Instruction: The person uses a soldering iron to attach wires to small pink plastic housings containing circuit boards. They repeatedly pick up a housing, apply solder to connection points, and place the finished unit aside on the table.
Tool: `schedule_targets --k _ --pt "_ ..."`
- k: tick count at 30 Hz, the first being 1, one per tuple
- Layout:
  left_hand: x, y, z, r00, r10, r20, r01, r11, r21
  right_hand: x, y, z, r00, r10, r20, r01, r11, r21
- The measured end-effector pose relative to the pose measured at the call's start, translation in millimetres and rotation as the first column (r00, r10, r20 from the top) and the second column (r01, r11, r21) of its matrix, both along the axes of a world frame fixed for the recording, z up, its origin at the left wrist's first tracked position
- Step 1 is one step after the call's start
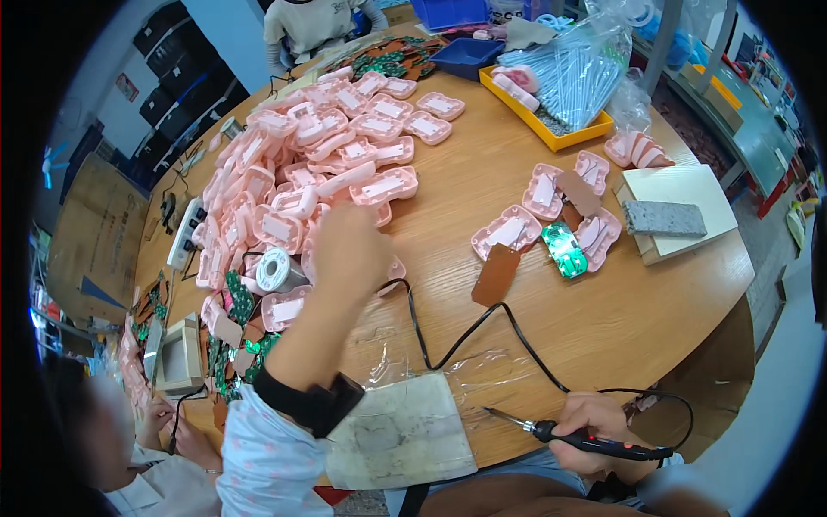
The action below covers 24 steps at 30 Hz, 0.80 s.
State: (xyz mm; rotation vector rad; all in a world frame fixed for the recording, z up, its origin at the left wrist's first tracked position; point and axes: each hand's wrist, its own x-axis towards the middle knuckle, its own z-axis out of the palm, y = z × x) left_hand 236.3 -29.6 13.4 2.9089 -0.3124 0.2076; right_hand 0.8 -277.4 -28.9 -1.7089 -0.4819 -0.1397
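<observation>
In my right hand is a black-handled soldering iron, its metal tip pointing left above the table near the front edge. My left hand reaches out over the near side of a heap of pink plastic shells; it is blurred, and its fingers are hidden. Just left of that wrist stands a spool of solder wire. A worn translucent mat lies below my left forearm. To the right, several pink shells lie with a green circuit board and brown board pieces.
A black cord winds across the wooden table. A grey sponge block rests on a cream box at right. Farther back are a yellow tray and a blue bin. Other people sit at left and far side.
</observation>
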Motion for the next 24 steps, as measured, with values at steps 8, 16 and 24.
schedule_targets --k 8,16,24 --pt "3 36 2 0.996 -0.027 0.08 0.02 0.996 0.089 -1 10 -2 0.997 -0.071 0.026 0.071 0.997 0.017" --pt "-32 67 43 0.962 -0.047 0.269 0.158 0.898 -0.41 -7 12 3 0.994 -0.09 0.066 0.092 0.995 -0.032" --pt "-152 62 73 0.759 -0.645 -0.086 0.605 0.749 -0.27 -7 10 6 0.985 -0.149 0.081 0.151 0.988 -0.015"
